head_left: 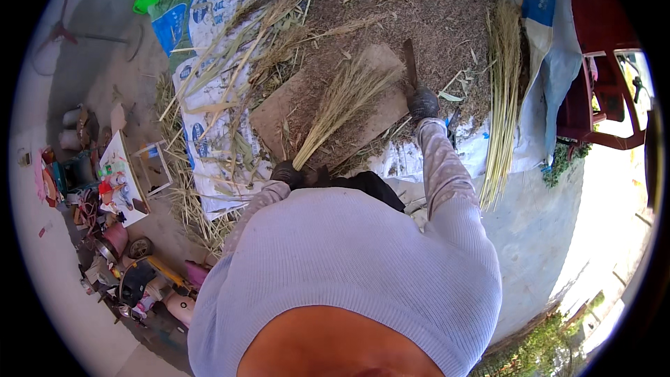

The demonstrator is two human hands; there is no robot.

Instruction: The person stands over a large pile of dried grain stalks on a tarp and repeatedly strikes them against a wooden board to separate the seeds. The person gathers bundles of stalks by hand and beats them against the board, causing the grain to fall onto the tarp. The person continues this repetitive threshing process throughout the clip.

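Note:
My left hand (286,173), in a dark glove, is closed round the stalk ends of a bundle of broomcorn (326,117). The bundle's feathery heads fan out up and to the right across a flat brown board (382,117). In a dark glove too, my right hand (423,105) grips a long, dark-bladed knife (410,64), its blade pointing away from me beside the board's right edge. The blade stands apart from the broomcorn heads. Brown seeds and chaff (426,10) lie thickly around and beyond the board.
A finished-looking row of bare-headed stalks (504,91) lies along the right. Loose broomcorn stalks (269,17) spread at the far left over printed white sacks (209,0). A red chair (611,98) stands at the right; household clutter (125,237) fills the left floor.

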